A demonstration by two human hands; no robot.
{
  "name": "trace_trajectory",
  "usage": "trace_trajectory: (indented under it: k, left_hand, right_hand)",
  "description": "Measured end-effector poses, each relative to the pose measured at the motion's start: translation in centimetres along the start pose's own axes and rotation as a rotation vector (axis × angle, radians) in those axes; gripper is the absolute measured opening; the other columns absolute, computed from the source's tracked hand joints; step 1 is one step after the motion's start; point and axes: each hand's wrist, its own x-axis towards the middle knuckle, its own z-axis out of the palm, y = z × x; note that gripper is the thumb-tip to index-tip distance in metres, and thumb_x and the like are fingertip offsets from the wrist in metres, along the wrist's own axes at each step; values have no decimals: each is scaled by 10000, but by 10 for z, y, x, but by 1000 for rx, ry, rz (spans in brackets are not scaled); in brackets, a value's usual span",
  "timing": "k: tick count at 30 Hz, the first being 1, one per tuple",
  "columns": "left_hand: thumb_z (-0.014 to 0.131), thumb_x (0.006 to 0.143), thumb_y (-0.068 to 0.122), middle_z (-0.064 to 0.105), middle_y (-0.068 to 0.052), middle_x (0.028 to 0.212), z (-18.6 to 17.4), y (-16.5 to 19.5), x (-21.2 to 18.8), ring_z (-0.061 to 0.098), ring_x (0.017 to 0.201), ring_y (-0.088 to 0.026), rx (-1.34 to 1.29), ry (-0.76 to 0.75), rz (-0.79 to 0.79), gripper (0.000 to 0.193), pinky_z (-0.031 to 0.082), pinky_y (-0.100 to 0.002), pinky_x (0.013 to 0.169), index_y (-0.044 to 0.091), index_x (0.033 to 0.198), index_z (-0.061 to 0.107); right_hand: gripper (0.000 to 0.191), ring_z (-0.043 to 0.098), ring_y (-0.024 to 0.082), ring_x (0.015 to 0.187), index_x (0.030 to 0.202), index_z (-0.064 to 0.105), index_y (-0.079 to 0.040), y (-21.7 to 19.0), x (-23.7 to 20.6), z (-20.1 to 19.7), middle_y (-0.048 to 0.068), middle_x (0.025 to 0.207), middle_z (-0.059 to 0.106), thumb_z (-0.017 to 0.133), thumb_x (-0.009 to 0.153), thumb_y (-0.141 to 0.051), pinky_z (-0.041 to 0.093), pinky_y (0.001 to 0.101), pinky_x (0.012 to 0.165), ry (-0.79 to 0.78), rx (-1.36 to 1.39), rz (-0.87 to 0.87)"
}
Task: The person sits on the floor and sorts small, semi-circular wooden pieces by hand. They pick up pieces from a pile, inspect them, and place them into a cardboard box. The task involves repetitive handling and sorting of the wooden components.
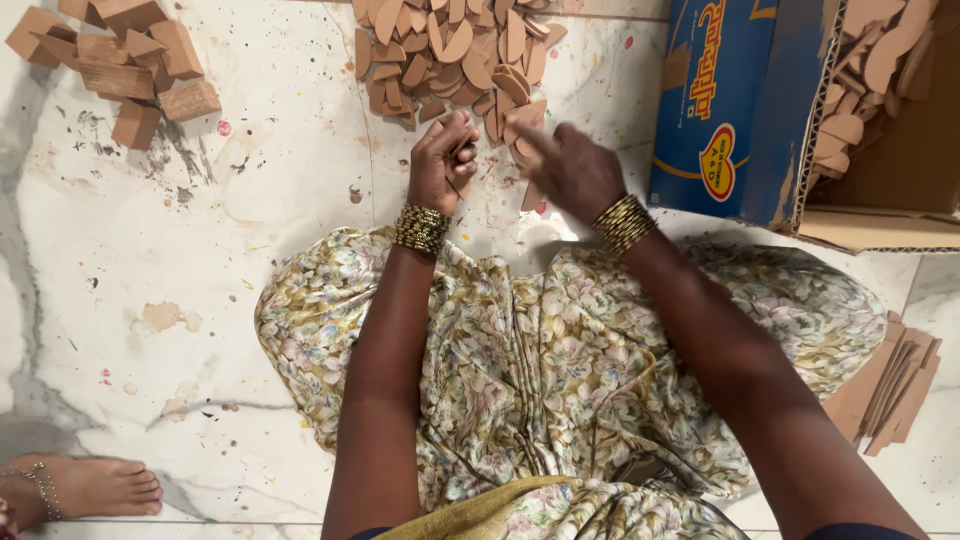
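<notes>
Dozens of flat brown cutouts (pixel 455 55) lie heaped far in front, her left hand (pixel 440 165) clenched on several while the right hand (pixel 570 165), fingers loose, seemingly picks another to add.

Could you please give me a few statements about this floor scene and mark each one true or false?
1. The left hand is closed around a small piece. True.
2. The pile of flat wooden pieces lies on a table. False: it lies on the marble floor.
3. The cardboard box is red. False: its outside is blue.
4. The right hand reaches toward the pile. True.
5. Wooden blocks sit at upper left. True.
</notes>
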Motion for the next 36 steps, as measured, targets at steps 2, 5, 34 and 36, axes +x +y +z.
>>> trace_trajectory:
  k: [2, 5, 34, 36]
  left_hand:
    - [681, 1013, 105, 700, -81, 1015, 5, 2, -1, 680, 857, -138, 39, 44, -15, 197, 559, -245, 678, 67, 1201, 634]
    - [590, 835, -1, 711, -92, 1118, 16, 7, -3, 744, 1030, -201, -45, 136, -48, 362, 642, -393, 893, 84, 1187, 588]
    - [566, 1065, 274, 634, -200, 1336, 34, -1, -13, 615, 1297, -311, -254, -158, -20, 388, 548, -425, 1116, 16, 1354, 557]
    - [605, 1055, 226, 655, -163, 1304, 34, -3, -12, 638, 1232, -254, -50, -111, 63, 360, 563, -367, 1046, 26, 1352, 568]
  right_hand:
    - [482, 667, 268, 768, 1371, 578, -246, -3, -3, 1, 125, 984, 631, 720, 930, -379, 551, 397, 602, 59, -23, -74]
    - [239, 685, 273, 787, 1135, 639, -165, 5, -5, -2, 94, 942, 652, 709, 936, -277, 552, 407, 623, 332, 39, -146]
    - [389, 631, 108, 607, 1330, 555, -226, -23, -6, -17, 4, 702, 663, 533, 996, -424, 549, 252, 589, -589, 814, 259]
    - [363, 625, 157, 641, 1312, 609, -179, -30, -7, -15, 25, 758, 644, 505, 1033, -387, 542, 310, 570, -394, 818, 197]
